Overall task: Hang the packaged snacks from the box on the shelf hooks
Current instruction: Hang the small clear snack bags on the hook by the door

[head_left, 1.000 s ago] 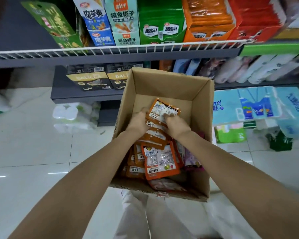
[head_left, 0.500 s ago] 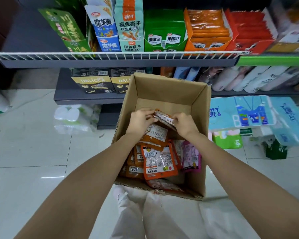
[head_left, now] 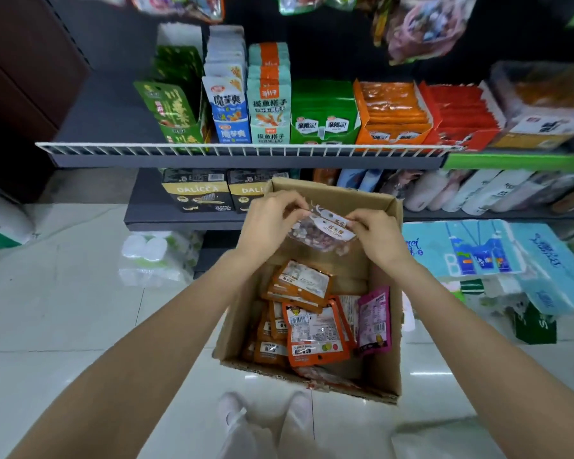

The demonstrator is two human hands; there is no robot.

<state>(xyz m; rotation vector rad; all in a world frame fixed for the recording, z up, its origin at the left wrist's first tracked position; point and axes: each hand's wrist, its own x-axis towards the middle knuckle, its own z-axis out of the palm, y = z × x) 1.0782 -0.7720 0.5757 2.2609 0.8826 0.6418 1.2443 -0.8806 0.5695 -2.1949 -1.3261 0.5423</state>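
Note:
A clear snack packet (head_left: 318, 234) with a white label and pinkish pieces inside hangs above the open cardboard box (head_left: 386, 336). My left hand (head_left: 272, 217) pinches its top left corner. My right hand (head_left: 375, 231) pinches the top right edge. Several orange packets (head_left: 315, 336) and a pink packet (head_left: 373, 321) lie in the box below. Hanging snack bags (head_left: 421, 28) show blurred at the top of the view; the hooks themselves are not visible.
A shelf with a white wire rail (head_left: 246, 149) holds boxed snacks in green, blue, orange and red. Black Dalicca boxes (head_left: 196, 190) sit on the lower shelf. Tissue packs (head_left: 484, 250) lie on the floor to the right, paper rolls (head_left: 153, 256) to the left.
Both hands have risen out of the box with a clear packet held between them. The view has tilted up, showing hanging bags at the top.

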